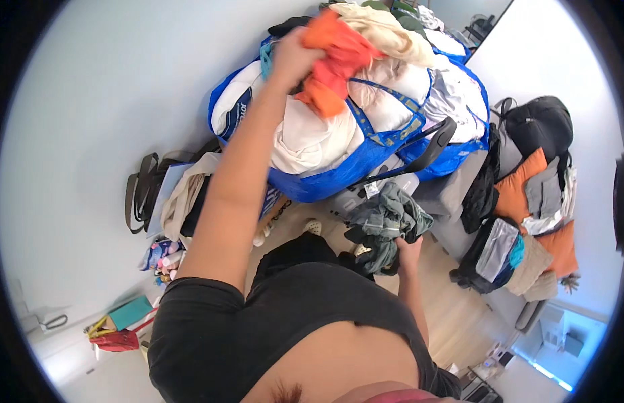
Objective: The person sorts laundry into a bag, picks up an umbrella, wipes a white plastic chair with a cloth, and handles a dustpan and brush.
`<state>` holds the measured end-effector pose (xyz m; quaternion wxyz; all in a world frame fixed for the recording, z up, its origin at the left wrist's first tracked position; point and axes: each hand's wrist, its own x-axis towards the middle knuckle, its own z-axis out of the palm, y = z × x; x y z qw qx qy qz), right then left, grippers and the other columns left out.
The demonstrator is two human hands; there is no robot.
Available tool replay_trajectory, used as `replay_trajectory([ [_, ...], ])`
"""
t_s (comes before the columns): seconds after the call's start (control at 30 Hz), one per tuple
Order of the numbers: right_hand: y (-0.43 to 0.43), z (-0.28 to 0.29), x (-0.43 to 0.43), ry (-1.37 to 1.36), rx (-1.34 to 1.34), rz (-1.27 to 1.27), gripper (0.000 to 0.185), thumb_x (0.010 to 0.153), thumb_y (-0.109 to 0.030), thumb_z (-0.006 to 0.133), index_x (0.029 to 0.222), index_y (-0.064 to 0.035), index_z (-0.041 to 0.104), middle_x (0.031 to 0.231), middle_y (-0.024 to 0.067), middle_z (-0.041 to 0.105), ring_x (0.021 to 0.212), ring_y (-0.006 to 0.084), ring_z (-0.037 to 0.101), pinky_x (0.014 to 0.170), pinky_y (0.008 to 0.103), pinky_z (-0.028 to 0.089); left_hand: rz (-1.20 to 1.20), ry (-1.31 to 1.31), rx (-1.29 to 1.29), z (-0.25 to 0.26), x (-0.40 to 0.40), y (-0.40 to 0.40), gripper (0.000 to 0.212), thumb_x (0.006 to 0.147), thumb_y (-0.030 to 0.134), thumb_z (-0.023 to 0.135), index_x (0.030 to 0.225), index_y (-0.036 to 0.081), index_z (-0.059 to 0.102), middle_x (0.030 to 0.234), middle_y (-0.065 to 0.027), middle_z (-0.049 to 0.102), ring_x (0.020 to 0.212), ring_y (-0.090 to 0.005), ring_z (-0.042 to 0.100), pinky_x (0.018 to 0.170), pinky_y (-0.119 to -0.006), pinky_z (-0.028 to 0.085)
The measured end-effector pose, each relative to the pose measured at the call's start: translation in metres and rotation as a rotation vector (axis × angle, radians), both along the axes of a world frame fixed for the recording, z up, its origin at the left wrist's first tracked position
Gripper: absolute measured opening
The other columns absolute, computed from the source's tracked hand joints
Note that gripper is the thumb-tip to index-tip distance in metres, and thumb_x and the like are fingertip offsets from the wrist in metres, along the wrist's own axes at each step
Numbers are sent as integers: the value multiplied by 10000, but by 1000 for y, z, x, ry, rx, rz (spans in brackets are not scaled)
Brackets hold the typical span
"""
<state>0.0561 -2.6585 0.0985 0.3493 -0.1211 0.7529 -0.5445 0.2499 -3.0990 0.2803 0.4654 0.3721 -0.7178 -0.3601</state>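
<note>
My left hand (296, 60) is raised over a large blue bag (322, 181) and grips a bunched orange-red cloth (339, 60), which is slightly blurred. White bedding (312, 136) and a cream cloth (387, 30) fill and top the bag. Lower and to the right, my right hand (408, 252) holds a crumpled bundle of grey-green clothing (392, 216), which hangs over the floor beside my legs. A black handle (435, 151) of a grey suitcase (395, 176) rises between the bundle and the bag.
Another full blue bag (442, 161) stands to the right. Beyond it, a grey sofa holds a black backpack (541, 126), orange cushions (518, 191) and an open dark bag (485, 257). At the left are a cream cloth (186, 201) and dark straps (140, 196) by the wall.
</note>
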Motion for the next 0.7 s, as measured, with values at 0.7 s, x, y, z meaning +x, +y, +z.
replay_trajectory([
  [0.7,-12,-3,10,8,64,-161,665,608,-102,683,1196,53,411,1107,198,564,999,294,570,871,376,441,-556,-643,-337,-11,83,52,775,548,58,769,1266,140,488,1498,-119,153,1357,-319,229,1096,-393,255],
])
